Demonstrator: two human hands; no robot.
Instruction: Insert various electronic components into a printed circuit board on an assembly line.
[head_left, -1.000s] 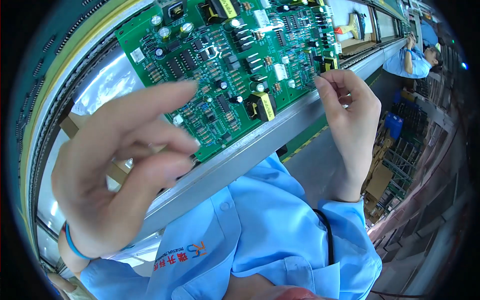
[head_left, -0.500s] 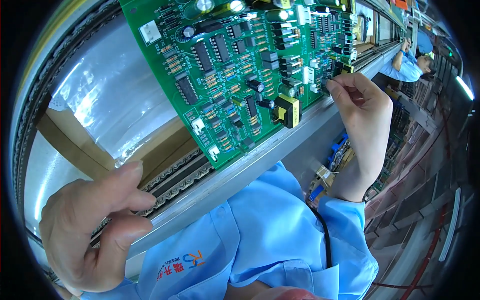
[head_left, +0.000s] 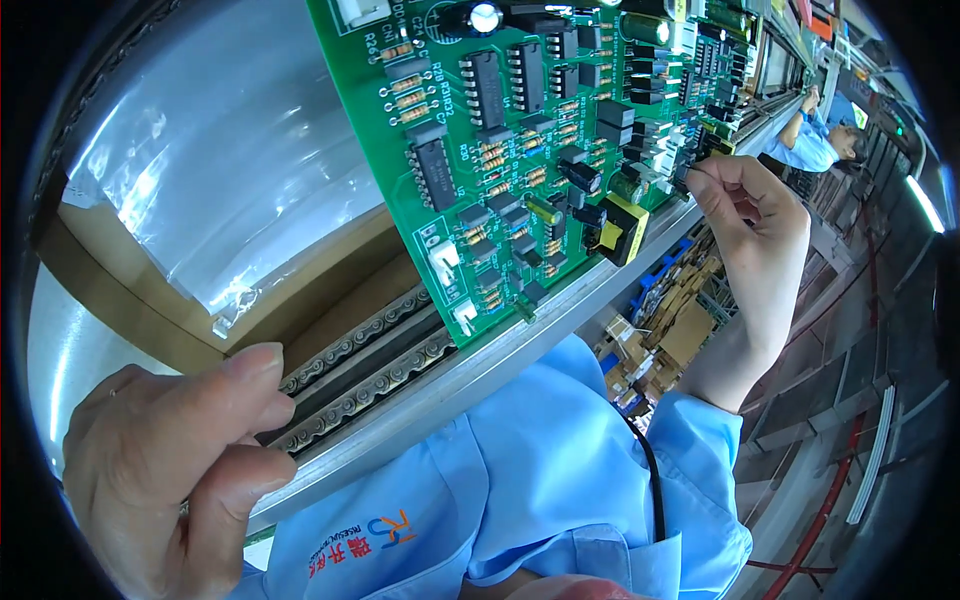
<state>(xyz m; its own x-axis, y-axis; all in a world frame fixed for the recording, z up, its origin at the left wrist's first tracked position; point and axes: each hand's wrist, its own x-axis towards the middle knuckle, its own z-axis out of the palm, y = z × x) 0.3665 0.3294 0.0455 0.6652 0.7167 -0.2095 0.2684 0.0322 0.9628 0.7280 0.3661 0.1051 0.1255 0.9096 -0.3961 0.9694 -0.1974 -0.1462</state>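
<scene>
Green circuit board (head_left: 540, 150), upper centre, tilted, lower edge resting along the metal rail (head_left: 480, 370) of the conveyor line. Populated w/ black chips, striped resistors, black caps, white connectors on the lower left edge, yellow-black transformer (head_left: 620, 228) near the bottom right corner. Small dark component (head_left: 690, 172) at the board's right edge, pinched by right hand (head_left: 750, 215) fingertips.
</scene>
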